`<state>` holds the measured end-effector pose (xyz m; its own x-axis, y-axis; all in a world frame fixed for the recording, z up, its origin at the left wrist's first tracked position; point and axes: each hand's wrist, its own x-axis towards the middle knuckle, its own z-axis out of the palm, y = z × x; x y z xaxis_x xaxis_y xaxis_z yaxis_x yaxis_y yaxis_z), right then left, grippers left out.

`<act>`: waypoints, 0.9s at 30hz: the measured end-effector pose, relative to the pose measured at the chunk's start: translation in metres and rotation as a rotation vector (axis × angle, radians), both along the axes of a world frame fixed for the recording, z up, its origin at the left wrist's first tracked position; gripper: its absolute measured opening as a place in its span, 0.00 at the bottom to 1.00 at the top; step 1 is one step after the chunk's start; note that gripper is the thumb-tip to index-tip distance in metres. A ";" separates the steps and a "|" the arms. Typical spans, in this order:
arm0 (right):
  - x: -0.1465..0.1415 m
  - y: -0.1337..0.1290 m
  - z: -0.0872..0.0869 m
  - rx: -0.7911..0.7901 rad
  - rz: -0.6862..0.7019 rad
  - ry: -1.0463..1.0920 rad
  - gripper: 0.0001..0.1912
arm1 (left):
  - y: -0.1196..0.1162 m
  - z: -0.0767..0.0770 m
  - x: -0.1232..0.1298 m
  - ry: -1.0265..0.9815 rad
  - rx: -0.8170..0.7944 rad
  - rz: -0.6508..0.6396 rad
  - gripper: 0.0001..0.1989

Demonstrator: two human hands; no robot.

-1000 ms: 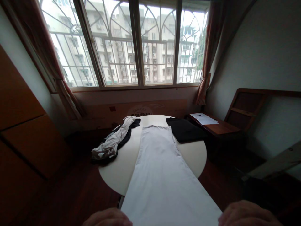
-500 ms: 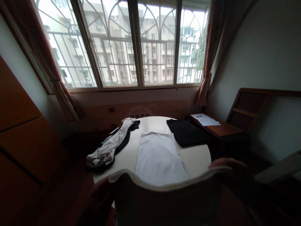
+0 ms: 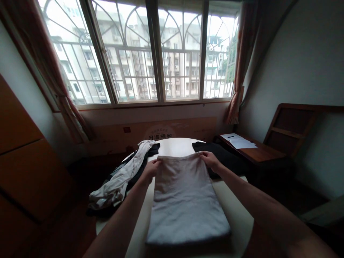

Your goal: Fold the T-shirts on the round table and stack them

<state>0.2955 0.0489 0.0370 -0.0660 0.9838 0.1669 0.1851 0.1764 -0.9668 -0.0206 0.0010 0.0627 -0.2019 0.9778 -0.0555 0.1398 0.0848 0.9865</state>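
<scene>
The white cloth [image 3: 185, 204] spreads nearward from between the hands, seemingly doubled at its near edge. The left hand [image 3: 152, 169] and right hand [image 3: 210, 160] each pinch a far corner, fingers closed — apparently laying one half over the other, which calls for level corners and even tension. Outward from the left hand lies a rumpled pile [image 3: 126, 176]; just beside the right, black cloth [image 3: 228, 157] — both on the table [image 3: 174, 144].

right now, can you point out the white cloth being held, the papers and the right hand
White cloth [image 3: 185, 200]: head view, middle of its visible side
Papers [image 3: 239, 142]: head view, middle of the sheets
Right hand [image 3: 211, 161]: head view, back of the hand
</scene>
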 end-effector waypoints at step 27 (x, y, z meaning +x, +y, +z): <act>-0.052 -0.022 -0.016 0.356 0.053 -1.011 0.29 | -0.006 -0.042 0.023 1.226 0.338 -0.105 0.26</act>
